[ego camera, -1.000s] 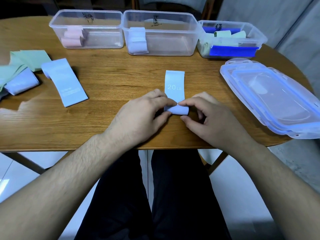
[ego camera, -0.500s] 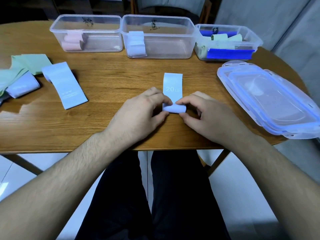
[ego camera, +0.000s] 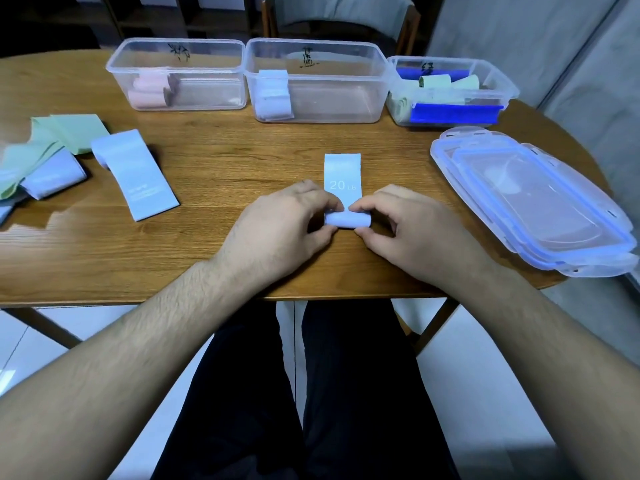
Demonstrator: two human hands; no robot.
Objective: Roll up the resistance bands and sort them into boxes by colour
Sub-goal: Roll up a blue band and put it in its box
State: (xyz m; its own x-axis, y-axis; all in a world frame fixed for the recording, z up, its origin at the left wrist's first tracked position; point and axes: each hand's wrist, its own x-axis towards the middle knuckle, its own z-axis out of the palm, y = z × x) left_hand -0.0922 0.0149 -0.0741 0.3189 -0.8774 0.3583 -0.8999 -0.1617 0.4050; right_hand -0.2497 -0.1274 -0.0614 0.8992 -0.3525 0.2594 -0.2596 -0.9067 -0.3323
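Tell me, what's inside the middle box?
The middle box holds pale blue rolled bands stacked at its left end. How many cannot be told; the rest looks bare.

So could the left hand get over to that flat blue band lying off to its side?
Probably yes: the flat blue band lies on bare table with nothing between it and the left hand. That hand would first have to release the roll it pinches.

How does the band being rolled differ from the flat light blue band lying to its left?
The band being rolled is pinched by the left hand and right hand, its near end coiled; the flat band lies untouched and unrolled. The first points straight away; the second lies slanted. Both are light blue with white print.
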